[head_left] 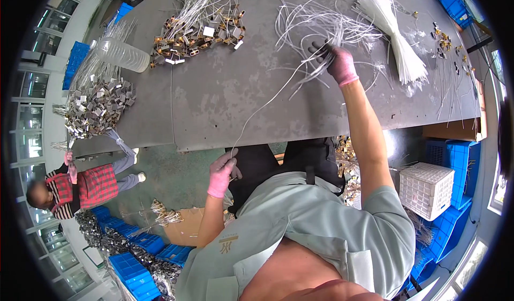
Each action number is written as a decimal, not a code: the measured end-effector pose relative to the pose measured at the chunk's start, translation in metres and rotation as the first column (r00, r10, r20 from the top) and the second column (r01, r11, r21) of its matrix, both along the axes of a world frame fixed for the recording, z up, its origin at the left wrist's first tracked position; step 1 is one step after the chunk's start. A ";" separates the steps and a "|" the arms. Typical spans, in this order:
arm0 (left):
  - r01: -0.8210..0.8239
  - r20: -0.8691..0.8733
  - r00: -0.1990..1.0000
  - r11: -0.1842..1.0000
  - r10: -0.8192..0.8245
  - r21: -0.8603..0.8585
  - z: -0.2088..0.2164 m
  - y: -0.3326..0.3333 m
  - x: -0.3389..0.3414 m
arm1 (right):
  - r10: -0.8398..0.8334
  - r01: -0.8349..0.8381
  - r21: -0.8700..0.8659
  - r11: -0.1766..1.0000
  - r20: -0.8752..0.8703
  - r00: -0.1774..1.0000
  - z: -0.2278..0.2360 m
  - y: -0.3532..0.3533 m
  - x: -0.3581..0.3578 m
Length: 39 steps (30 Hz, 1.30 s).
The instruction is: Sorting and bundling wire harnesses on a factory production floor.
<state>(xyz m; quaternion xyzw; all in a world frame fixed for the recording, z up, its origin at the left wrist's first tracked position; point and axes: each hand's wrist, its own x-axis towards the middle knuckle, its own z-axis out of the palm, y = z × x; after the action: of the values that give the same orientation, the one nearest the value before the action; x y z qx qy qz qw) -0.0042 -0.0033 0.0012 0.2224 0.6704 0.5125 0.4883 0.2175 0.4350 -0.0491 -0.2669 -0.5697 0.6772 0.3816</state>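
Note:
My left hand (220, 173), in a pink glove with grey fingers, is closed on the end of a long thin white wire (256, 112) near the table's front edge. That wire rises across the table to my right hand (339, 64), gloved the same way, which lies over a loose tangle of white tubes or wires (300, 25). The right hand's fingers look stretched and apart among the strands. Just right of it lies a thick, tied bundle of straight white strands (399, 44).
Heaped wired parts with small metal ends (201, 33) lie at the table's far left, near a clear plastic bottle (122, 54). Another heap (99, 108) is at the left corner, where a person in a checked apron (96, 186) stands. Loose wired parts (444, 41) lie far right. A white crate (426, 190) stands below.

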 end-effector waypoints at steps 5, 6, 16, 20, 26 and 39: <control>-0.040 -0.097 0.995 0.999 0.037 -0.023 0.002 -0.006 -0.003 | -0.250 0.063 -0.517 0.854 -0.300 0.921 0.052 -0.008 -0.012; -0.050 -0.088 0.995 0.999 0.049 -0.014 0.001 -0.008 -0.003 | -0.269 0.093 -0.493 0.865 -0.299 0.915 0.052 -0.008 -0.014; -0.073 -0.113 0.991 0.997 0.073 0.005 0.000 -0.019 -0.009 | -0.300 0.134 -0.471 0.872 -0.296 0.907 0.054 -0.016 -0.022; -0.079 -0.098 0.992 0.996 0.082 0.037 0.005 -0.020 -0.008 | -0.283 0.134 -0.462 0.877 -0.270 0.921 0.061 -0.037 -0.035; 0.058 -0.082 0.995 0.998 -0.056 0.023 0.018 0.010 0.006 | 0.080 -0.163 -0.500 0.850 -0.183 0.980 0.067 -0.088 -0.064; 0.225 -0.025 0.973 0.929 -0.228 0.293 0.016 0.064 -0.017 | 0.444 -0.395 -0.242 0.886 0.204 0.873 0.120 -0.153 -0.103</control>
<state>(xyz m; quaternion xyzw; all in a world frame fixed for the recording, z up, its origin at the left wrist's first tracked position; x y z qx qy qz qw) -0.0208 0.0608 0.0177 0.3660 0.5540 0.5478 0.5089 0.1144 0.2823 0.0706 -0.2563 -0.5896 0.7563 0.1214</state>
